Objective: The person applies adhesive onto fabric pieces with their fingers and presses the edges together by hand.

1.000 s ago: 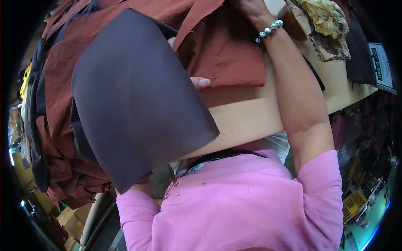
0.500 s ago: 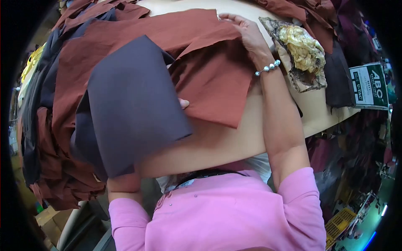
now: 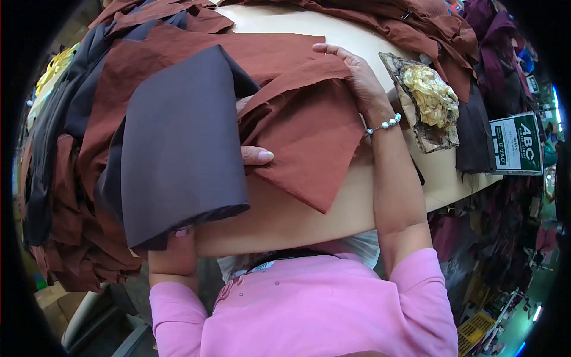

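A rust-brown piece of fabric (image 3: 315,149) is raised in front of me, its lower corner hanging over the tan table. Most of my left hand (image 3: 256,155) is hidden behind a dark grey piece of fabric (image 3: 181,137) that drapes over my forearm. Its thumb presses on the left side of the rust-brown piece. My right hand (image 3: 361,80), with a beaded bracelet at the wrist, curves around the upper right edge of the same piece. Its fingertips reach left beyond the fabric edge, and the thumb is hidden.
More rust-brown fabric (image 3: 137,77) is heaped at the left and hangs off the table (image 3: 291,229). A gold crumpled bundle (image 3: 431,89) lies on a patterned piece to the right. Beyond it stands a green and white ABC can (image 3: 517,143). More fabric (image 3: 410,24) lies along the far edge.
The rust-brown fabric's lower corner has swung down and toward me. More of my left thumb shows now, and the dark grey fabric has shifted, its lower edge curling under.
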### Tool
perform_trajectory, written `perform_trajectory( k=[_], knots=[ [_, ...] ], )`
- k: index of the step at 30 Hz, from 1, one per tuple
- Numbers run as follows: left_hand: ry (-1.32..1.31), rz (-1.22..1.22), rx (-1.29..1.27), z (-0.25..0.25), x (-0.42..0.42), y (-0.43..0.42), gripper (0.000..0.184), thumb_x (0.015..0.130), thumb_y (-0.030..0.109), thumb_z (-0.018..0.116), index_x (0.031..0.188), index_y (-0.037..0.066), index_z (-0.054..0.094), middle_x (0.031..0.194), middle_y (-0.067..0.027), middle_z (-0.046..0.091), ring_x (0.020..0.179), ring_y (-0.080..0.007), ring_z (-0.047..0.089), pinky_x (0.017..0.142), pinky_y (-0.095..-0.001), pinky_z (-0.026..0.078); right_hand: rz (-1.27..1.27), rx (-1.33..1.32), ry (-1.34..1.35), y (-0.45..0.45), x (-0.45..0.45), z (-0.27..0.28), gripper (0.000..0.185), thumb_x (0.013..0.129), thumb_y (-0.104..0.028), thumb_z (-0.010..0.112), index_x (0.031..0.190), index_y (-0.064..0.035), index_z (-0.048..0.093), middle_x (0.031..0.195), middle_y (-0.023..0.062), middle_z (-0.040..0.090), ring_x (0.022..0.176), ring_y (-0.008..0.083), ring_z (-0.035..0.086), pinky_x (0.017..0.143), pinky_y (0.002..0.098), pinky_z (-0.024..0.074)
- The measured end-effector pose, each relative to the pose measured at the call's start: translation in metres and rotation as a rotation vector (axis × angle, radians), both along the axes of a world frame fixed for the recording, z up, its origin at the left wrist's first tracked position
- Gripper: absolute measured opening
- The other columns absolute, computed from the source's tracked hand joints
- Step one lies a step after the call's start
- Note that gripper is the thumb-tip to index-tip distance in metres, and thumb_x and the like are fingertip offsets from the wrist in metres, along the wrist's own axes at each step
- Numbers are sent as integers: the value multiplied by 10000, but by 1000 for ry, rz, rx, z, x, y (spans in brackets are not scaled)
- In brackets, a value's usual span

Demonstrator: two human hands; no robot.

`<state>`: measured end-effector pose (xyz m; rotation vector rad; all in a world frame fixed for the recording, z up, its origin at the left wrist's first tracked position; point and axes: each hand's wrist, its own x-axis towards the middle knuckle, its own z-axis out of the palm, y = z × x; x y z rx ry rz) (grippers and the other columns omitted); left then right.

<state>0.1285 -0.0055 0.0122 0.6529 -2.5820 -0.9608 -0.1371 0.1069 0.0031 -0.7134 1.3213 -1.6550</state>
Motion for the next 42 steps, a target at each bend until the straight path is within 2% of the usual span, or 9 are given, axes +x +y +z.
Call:
perform_trajectory(
  k=[10, 13, 17, 20, 25, 28, 34, 37, 42],
  knots=[
    [31, 39, -73, 0, 10, 3, 463, 795, 111, 595, 1225, 21, 453, 1249, -120, 502, 1145, -254, 496, 986, -333, 361, -19, -61, 597, -4, 10, 0, 488, 855, 10, 574, 1324, -15, 441, 1218, 98, 558, 1074, 152, 546, 946, 254, 424],
    [49, 46, -101, 0, 13, 11, 448, 801, 113, 584, 1220, 21, 455, 1246, -122, 502, 1139, -256, 499, 982, -334, 363, -34, -46, 295, -1, 10, 4, 444, 867, -2, 568, 1299, -6, 466, 1192, 83, 569, 1057, 153, 554, 934, 258, 429],
    [84, 37, -124, 0, 14, 26, 429, 810, 115, 569, 1213, 20, 458, 1242, -124, 502, 1132, -258, 502, 976, -336, 366, -187, -57, 924, -6, 0, -10, 385, 896, 18, 494, 1276, -46, 511, 1030, 59, 635, 940, 102, 577, 864, 228, 441],
    [115, 23, -132, -1, 14, 37, 415, 817, 117, 558, 1208, 19, 460, 1239, -125, 502, 1126, -260, 504, 972, -337, 369, -285, -74, 869, -19, 42, 43, 372, 884, -18, 526, 1252, -64, 538, 860, 13, 669, 795, 83, 588, 769, 241, 471],
    [183, 16, -145, 4, 26, 36, 392, 828, 120, 539, 1199, 18, 463, 1234, -127, 501, 1117, -262, 508, 964, -340, 373, 245, -158, 1118, -66, 117, 113, 372, 884, -41, 534, 1256, -43, 519, 995, 62, 655, 939, 104, 591, 835, 266, 468],
    [233, 105, -213, 13, 54, 15, 379, 835, 122, 527, 1194, 17, 465, 1231, -129, 501, 1111, -264, 511, 960, -341, 375, 408, -566, 1348, -110, 170, 113, 500, 738, -68, 638, 1224, -64, 518, 970, 174, 649, 876, 334, 622, 782, 394, 498],
    [143, 453, -460, 10, 112, -49, 354, 848, 125, 505, 1183, 16, 469, 1225, -132, 501, 1100, -268, 515, 951, -344, 380, 397, -653, 1741, -153, 270, 86, 529, 789, -116, 567, 1302, -131, 439, 933, 109, 649, 972, 268, 595, 939, 443, 387],
    [52, 501, -494, -1, 118, -73, 342, 855, 127, 493, 1178, 15, 471, 1222, -133, 501, 1094, -269, 518, 947, -345, 383, 510, -549, 1796, -146, 281, 70, 397, 807, -121, 525, 1202, -110, 489, 708, 92, 638, 654, 286, 635, 750, 437, 462],
    [-24, 481, -531, -13, 109, -90, 324, 866, 129, 474, 1169, 14, 474, 1217, -135, 500, 1085, -272, 522, 940, -347, 387, 256, -622, 1654, -145, 235, 98, 300, 793, -115, 521, 1089, -72, 497, 670, 133, 632, 600, 317, 637, 516, 429, 477]
  ],
)
